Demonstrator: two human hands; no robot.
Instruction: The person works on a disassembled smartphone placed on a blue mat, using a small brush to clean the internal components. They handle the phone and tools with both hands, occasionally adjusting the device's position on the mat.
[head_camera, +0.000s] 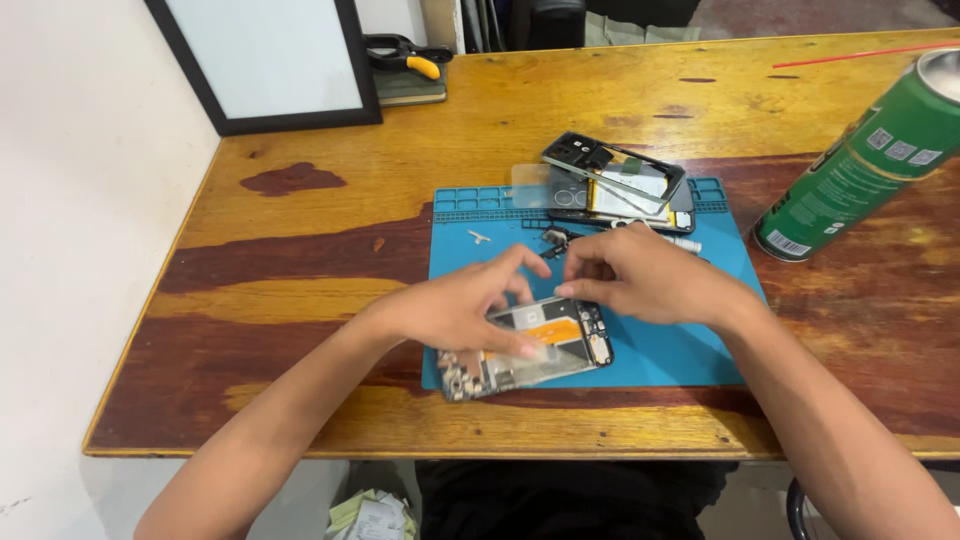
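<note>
Both hands work without a closed grip: the left hand (455, 310) lies spread over an opened phone body (535, 350), fingertips pressing on it, while the right hand (645, 275) rests beside it, thumb and forefinger drawn nearly together at the phone's upper edge; whether they pinch some small part I cannot tell. Largest around them is the wooden counter (300, 260), then the blue work mat (660, 350) that carries the phone at its near edge. A green spray can (865, 160) lies tilted at the right. At the mat's far edge sit a removed back frame (610, 165) and a clear cover (535, 185). Judging by this, the phone is already stripped open and inner work is under way. Tiny loose parts (480, 237) lie between.
</note>
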